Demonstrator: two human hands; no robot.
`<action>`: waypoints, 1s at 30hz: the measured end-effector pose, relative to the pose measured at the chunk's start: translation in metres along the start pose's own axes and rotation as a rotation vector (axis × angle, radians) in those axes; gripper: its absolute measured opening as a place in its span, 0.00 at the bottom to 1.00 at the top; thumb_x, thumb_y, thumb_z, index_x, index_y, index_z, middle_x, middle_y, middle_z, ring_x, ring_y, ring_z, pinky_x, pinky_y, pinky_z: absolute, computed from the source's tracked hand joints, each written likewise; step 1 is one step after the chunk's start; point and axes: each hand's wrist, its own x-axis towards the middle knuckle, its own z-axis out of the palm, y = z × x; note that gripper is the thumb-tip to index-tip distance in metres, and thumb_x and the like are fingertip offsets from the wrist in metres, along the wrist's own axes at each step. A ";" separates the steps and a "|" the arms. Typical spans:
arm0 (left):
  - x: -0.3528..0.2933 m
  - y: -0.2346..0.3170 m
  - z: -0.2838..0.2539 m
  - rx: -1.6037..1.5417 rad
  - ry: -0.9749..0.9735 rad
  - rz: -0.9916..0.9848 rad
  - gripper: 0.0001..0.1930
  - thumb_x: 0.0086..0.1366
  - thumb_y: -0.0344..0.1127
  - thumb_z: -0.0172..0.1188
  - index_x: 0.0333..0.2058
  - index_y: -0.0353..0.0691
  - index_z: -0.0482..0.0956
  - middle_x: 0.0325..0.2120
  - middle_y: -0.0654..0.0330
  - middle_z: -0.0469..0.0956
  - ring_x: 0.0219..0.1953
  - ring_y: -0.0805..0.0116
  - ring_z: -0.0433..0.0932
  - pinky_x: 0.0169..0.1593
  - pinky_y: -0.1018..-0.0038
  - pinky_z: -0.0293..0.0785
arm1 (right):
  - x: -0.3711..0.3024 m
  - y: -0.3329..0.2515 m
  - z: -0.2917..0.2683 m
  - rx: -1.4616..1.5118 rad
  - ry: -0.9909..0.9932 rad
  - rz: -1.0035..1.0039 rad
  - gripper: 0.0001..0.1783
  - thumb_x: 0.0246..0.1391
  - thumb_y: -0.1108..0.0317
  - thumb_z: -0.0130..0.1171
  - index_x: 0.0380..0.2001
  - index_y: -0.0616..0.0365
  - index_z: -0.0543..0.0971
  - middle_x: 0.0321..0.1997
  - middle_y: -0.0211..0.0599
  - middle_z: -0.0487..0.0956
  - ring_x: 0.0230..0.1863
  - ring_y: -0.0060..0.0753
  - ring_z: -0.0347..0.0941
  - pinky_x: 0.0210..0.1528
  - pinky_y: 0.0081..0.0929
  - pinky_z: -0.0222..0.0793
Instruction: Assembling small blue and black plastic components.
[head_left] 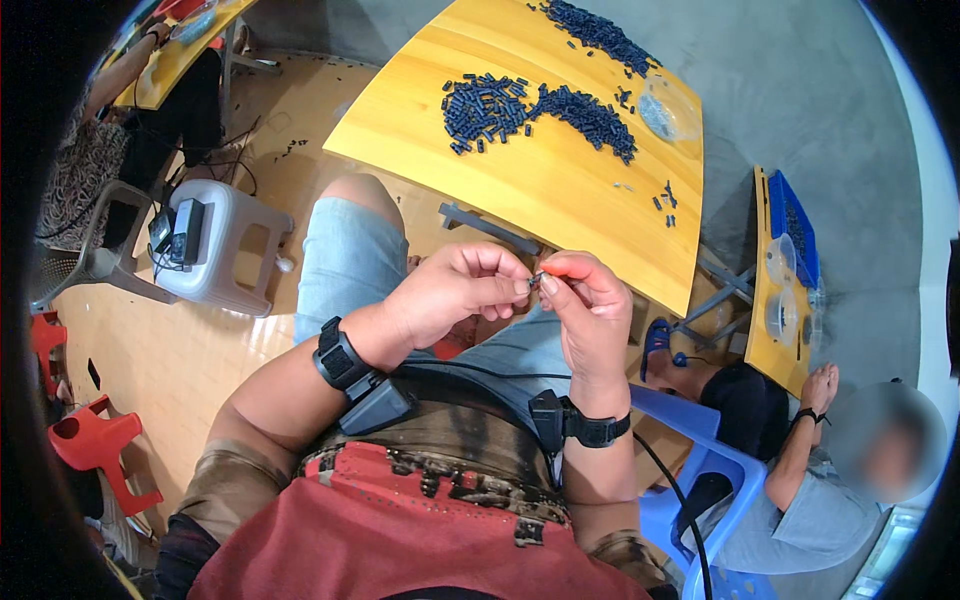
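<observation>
My left hand and my right hand meet above my lap, just short of the yellow table's near edge. Thumb and forefinger of each are pinched on one small dark part, mostly covered by the fingertips; its exact kind cannot be made out. On the wooden table in front lie heaps of small black cylindrical pieces, with another dense heap farther back. A few loose black pieces are scattered near the right edge. Beside them stands a shallow clear dish.
Left of me, a grey stool carries black devices and cables. Red stools stand at the lower left. At right, a seated person works beside another table with a blue tray. Another person sits at upper left.
</observation>
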 end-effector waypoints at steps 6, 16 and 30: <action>-0.001 -0.003 -0.002 -0.043 -0.013 -0.018 0.07 0.59 0.35 0.61 0.34 0.40 0.76 0.26 0.67 0.77 0.26 0.82 0.72 0.29 0.87 0.69 | -0.003 0.001 0.000 -0.015 -0.037 0.009 0.07 0.49 0.80 0.57 0.34 0.63 0.76 0.36 0.29 0.74 0.34 0.17 0.68 0.37 0.15 0.65; -0.002 -0.004 -0.005 -0.063 -0.028 -0.065 0.07 0.60 0.34 0.59 0.33 0.38 0.77 0.27 0.65 0.77 0.26 0.81 0.71 0.32 0.85 0.69 | 0.003 -0.001 -0.010 -0.285 -0.143 -0.125 0.07 0.46 0.81 0.57 0.32 0.62 0.77 0.35 0.34 0.75 0.35 0.22 0.70 0.37 0.16 0.65; -0.009 -0.006 -0.003 -0.034 -0.094 -0.023 0.03 0.59 0.32 0.59 0.31 0.40 0.76 0.26 0.66 0.77 0.26 0.81 0.72 0.30 0.86 0.68 | 0.000 -0.012 -0.007 -0.379 -0.235 -0.173 0.07 0.43 0.82 0.57 0.29 0.63 0.78 0.31 0.36 0.76 0.32 0.26 0.71 0.34 0.18 0.66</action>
